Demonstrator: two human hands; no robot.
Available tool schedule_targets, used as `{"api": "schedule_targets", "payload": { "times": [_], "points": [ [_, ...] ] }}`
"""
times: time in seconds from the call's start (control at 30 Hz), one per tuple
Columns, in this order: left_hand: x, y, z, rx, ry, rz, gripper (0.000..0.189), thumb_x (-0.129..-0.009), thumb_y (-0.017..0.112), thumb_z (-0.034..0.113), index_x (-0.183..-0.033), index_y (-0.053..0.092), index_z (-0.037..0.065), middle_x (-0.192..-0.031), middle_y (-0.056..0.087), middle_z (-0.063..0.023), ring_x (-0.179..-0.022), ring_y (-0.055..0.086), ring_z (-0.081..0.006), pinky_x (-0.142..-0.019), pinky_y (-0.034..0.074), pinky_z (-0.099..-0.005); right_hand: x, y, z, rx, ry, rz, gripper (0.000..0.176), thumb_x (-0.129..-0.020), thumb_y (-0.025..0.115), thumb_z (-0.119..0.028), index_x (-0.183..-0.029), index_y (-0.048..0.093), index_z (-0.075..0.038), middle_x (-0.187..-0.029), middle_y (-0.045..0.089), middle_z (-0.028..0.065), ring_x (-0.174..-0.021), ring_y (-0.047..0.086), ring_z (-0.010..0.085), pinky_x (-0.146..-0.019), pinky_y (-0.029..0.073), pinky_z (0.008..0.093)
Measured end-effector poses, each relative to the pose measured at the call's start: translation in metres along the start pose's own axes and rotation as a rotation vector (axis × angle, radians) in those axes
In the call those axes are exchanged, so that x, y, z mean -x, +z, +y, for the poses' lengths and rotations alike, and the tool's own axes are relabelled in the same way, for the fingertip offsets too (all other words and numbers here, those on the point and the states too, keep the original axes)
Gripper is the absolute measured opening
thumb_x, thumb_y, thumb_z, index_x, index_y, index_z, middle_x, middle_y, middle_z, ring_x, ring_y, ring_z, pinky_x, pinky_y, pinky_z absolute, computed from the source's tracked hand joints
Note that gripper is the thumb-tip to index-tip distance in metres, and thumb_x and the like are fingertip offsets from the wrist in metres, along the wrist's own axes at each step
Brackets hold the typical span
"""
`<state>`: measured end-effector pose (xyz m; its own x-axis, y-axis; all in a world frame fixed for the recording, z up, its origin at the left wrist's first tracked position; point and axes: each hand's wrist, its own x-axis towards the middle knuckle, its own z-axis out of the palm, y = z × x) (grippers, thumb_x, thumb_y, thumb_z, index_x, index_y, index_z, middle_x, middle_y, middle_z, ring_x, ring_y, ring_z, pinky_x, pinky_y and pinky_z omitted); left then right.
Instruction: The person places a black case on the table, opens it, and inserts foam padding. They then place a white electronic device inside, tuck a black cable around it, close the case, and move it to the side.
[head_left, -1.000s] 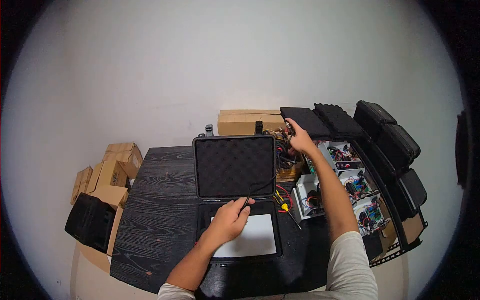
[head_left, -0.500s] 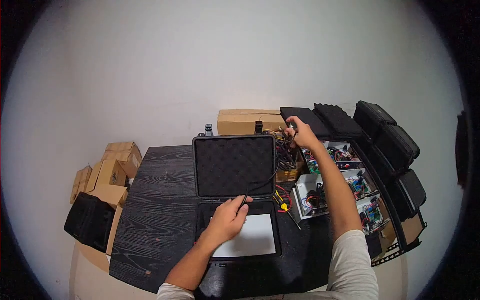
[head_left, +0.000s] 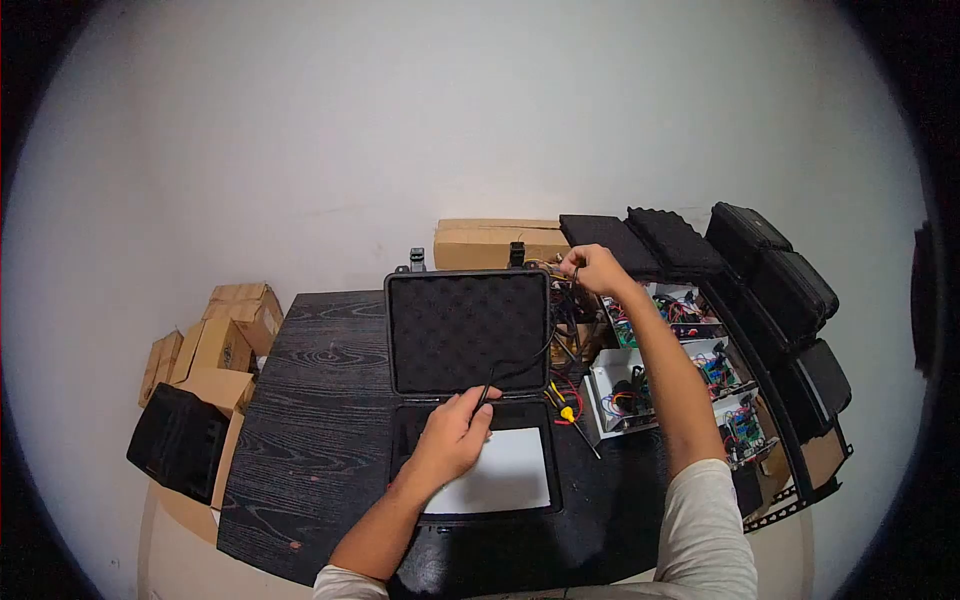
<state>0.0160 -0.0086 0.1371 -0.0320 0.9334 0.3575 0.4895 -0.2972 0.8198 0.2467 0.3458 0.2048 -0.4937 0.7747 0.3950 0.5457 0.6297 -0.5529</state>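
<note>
My left hand is closed on a black cable over the front edge of an open black hard case. Inside the case's base lies a white flat panel, partly under that hand. From my left hand the cable curves right across the foam-lined lid. My right hand pinches a dark length of cable above a tangle of cables behind the case; the fingertips are partly hidden. A yellow-and-black screwdriver lies to the right of the case.
White housings with circuit boards and wires fill the right side. Black foam sheets and black cases stand behind them. A long cardboard box sits at the back. More cardboard boxes are left of the dark table.
My right hand has moved slightly left and down toward the cable tangle, and its fingers now point downward. My left hand has barely shifted, still on the cable.
</note>
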Motion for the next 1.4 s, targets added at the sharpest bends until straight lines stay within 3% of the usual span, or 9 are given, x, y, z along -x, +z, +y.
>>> {"api": "schedule_targets", "payload": {
  "times": [0.07, 0.3, 0.53, 0.63, 0.77, 0.93, 1.17, 1.3, 1.4],
  "points": [
    [0.001, -0.001, 0.006, 0.082, -0.046, -0.003, 0.03, -0.107, 0.055, 0.019, -0.13, 0.066, 0.004, -0.081, 0.07, -0.012, -0.08, 0.071, -0.0253, -0.077, 0.054, -0.0393, 0.003, 0.002, -0.004, -0.001, -0.046, 0.038, 0.012, -0.092, 0.072, -0.01, -0.095, 0.077, 0.001, -0.083, 0.076, 0.0118, -0.078, 0.071, 0.018, -0.075, 0.056, 0.0355],
    [0.003, 0.002, -0.001, 0.485, -0.012, -0.051, 0.03, -0.112, 0.05, 0.017, -0.135, 0.062, 0.0, -0.08, 0.064, -0.0019, -0.081, 0.066, -0.0121, -0.076, 0.052, -0.0301, 0.043, -0.013, -0.063, -0.176, -0.333, 0.248, 0.028, -0.085, 0.054, 0.01, -0.103, 0.073, 0.003, -0.104, 0.075, 0.0154, -0.097, 0.073, 0.0254, -0.087, 0.055, 0.0343],
    [0.004, 0.004, -0.001, 0.705, 0.031, -0.048, 0.032, -0.113, 0.051, 0.02, -0.135, 0.059, -0.002, -0.08, 0.058, -0.0007, -0.085, 0.065, -0.0143, -0.088, 0.053, -0.0342, 0.106, -0.037, -0.116, -0.346, -0.64, 0.421, 0.037, -0.077, 0.048, 0.011, -0.104, 0.072, 0.003, -0.111, 0.074, 0.0194, -0.112, 0.072, 0.0298, -0.102, 0.054, 0.0378],
    [0.005, 0.004, 0.002, 0.731, 0.06, -0.04, 0.032, -0.112, 0.052, 0.021, -0.133, 0.06, -0.001, -0.078, 0.057, -0.0014, -0.084, 0.066, -0.0161, -0.095, 0.053, -0.0393, 0.122, -0.047, -0.121, -0.449, -0.606, 0.428, 0.034, -0.076, 0.049, 0.008, -0.1, 0.072, 0.004, -0.112, 0.074, 0.0204, -0.114, 0.072, 0.0293, -0.101, 0.054, 0.0371],
    [0.006, 0.002, 0.003, 0.801, 0.149, -0.026, 0.03, -0.111, 0.055, 0.023, -0.128, 0.061, 0.0, -0.076, 0.058, -0.0023, -0.082, 0.068, -0.0181, -0.1, 0.053, -0.0433, 0.153, -0.06, -0.133, -0.496, -0.583, 0.383, 0.023, -0.086, 0.054, 0.003, -0.101, 0.072, 0.004, -0.099, 0.076, 0.0164, -0.096, 0.073, 0.0228, -0.09, 0.057, 0.0355],
    [0.008, -0.003, 0.001, 0.919, 0.233, -0.009, 0.023, -0.112, 0.053, 0.025, -0.105, 0.06, 0.005, -0.073, 0.059, -0.0024, -0.082, 0.067, -0.018, -0.101, 0.051, -0.0447, 0.187, -0.063, -0.149, -0.573, -0.431, 0.329, 0.012, -0.1, 0.063, -0.005, -0.099, 0.072, 0.003, -0.084, 0.073, 0.0053, -0.068, 0.066, 0.0095, -0.063, 0.053, 0.0251],
    [0.007, -0.007, 0.009, 0.986, 0.222, 0.074, 0.037, -0.113, 0.049, 0.029, -0.08, 0.052, 0.012, -0.065, 0.06, -0.0059, -0.078, 0.066, -0.0206, -0.099, 0.051, -0.0469, 0.192, -0.051, -0.141, -0.465, -0.088, -0.17, 0.012, -0.097, 0.071, -0.008, -0.105, 0.074, -0.001, -0.078, 0.071, -0.0012, -0.068, 0.062, 0.0046, -0.063, 0.049, 0.0243],
    [0.006, -0.007, 0.004, 0.946, 0.217, 0.057, 0.037, -0.113, 0.046, 0.028, -0.081, 0.052, 0.012, -0.065, 0.061, -0.0069, -0.076, 0.065, -0.0206, -0.098, 0.051, -0.0463, 0.17, -0.019, -0.116, -0.17, 0.01, -0.049, 0.015, -0.096, 0.073, -0.015, -0.1, 0.074, -0.001, -0.075, 0.07, 0.0024, -0.066, 0.061, 0.008, -0.063, 0.05, 0.0283],
    [0.006, -0.006, 0.003, 0.915, 0.222, 0.05, 0.037, -0.113, 0.044, 0.028, -0.082, 0.053, 0.011, -0.065, 0.061, -0.007, -0.075, 0.065, -0.0205, -0.098, 0.051, -0.0459, 0.163, 0.022, -0.081, 0.014, 0.089, -0.006, 0.029, -0.09, 0.079, -0.028, -0.096, 0.074, -0.001, -0.078, 0.074, 0.0118, -0.071, 0.072, 0.0248, -0.07, 0.056, 0.0392]
  ]
}}
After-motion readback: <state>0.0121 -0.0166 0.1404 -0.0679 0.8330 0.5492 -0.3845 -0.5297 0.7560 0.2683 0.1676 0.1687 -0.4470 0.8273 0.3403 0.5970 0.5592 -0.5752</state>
